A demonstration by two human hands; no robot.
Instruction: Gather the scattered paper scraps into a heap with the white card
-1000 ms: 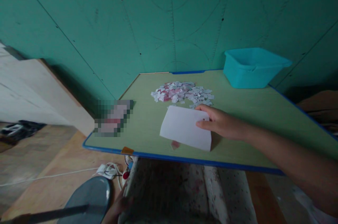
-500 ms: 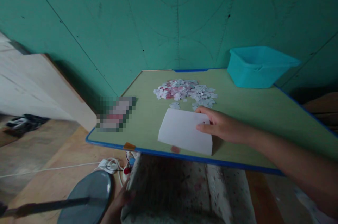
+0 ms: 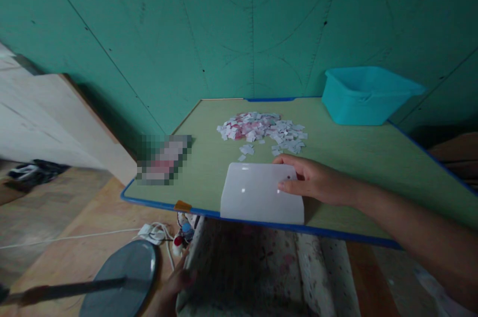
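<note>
My right hand (image 3: 311, 180) grips a flat white plastic scraper (image 3: 257, 195) by its right side, thumb on top. The scraper has a small hole near the thumb and lies with its near edge along the blue rim of the table (image 3: 347, 182). Beyond it is a heap of small white and pink paper scraps (image 3: 261, 127), with a few loose pieces on its near side. Below the table edge, a spotted pale cloth (image 3: 309, 267) opens around a dark hollow. My left hand (image 3: 174, 284), dim and partly out of frame, is closed on the cloth's left edge.
A turquoise plastic bin (image 3: 368, 97) stands at the table's back right corner. A blurred-out flat object (image 3: 164, 160) lies at the left edge. Down left are a round grey stool (image 3: 119, 262), a white power strip (image 3: 151, 232) with cables, and a leaning board (image 3: 74, 117). A green wall (image 3: 149, 23) rises behind.
The scraper has come slightly nearer and flattened, its near edge now at the table's blue rim. A loose scrap now shows beyond it. My left hand has shifted slightly right with the cloth.
</note>
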